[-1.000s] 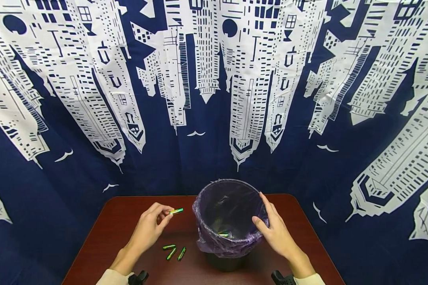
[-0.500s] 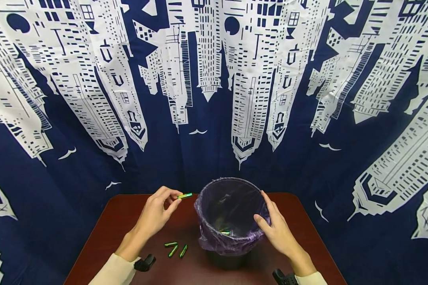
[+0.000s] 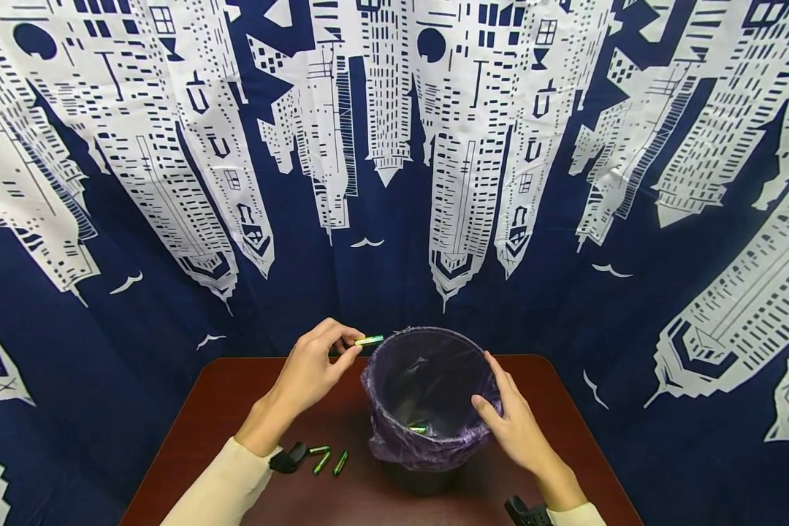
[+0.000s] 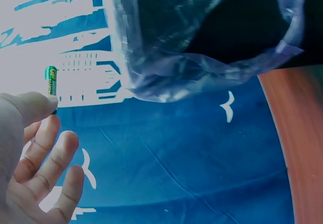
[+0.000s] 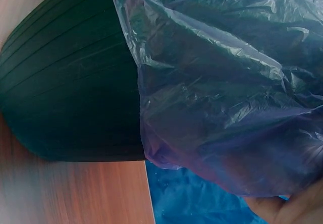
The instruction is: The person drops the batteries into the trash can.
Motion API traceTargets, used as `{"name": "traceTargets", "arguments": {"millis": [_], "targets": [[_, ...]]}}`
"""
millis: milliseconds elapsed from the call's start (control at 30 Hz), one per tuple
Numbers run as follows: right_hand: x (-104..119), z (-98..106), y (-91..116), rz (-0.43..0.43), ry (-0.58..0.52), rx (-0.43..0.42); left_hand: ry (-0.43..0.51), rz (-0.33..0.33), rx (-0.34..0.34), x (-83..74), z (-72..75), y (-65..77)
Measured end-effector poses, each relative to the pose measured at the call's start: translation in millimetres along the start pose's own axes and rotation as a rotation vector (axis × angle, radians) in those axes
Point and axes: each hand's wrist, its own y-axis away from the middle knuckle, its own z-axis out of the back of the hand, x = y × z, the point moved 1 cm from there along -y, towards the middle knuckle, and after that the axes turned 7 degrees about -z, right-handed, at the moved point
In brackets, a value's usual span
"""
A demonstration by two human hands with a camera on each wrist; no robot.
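My left hand (image 3: 312,365) pinches a slim green-and-gold battery (image 3: 370,340) between thumb and fingers, close to the bin's left rim. In the left wrist view the same battery (image 4: 51,80) points up from the fingertips. A dark trash bin (image 3: 424,478) stands on the table, lined with a thin purple bag (image 3: 427,456) folded over its rim. My right hand (image 3: 516,420) holds the bin at its right rim, thumb over the inner edge and fingers along the outside. Inside the bin a green battery (image 3: 417,429) shows near the front wall.
Three more green batteries (image 3: 340,463) lie on the reddish-brown table (image 3: 204,424), left of the bin and near my left wrist camera (image 3: 291,458). Behind the table hangs a navy curtain (image 3: 302,292) with white city buildings.
My left hand has moved up, away and to the right with the battery, from over the table to beside the bin's rim. The right hand keeps its place on the bin.
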Motion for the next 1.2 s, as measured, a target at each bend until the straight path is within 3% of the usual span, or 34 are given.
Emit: {"name": "traceTargets", "arguments": {"millis": [700, 967, 1200], "targets": [[-3.0, -1.9, -0.2, -0.008, 0.022, 0.017, -0.036, -0.052, 0.177, -35.2, -5.7, -65.7], [-2.8, -1.5, -0.3, -0.012, 0.023, 0.019, -0.043, -0.056, 0.206, -38.2, -12.9, -77.9], [-1.2, -0.1, -0.5, 0.000, 0.024, 0.011, -0.030, -0.044, 0.223, -36.6, -21.3, -80.1]]}}
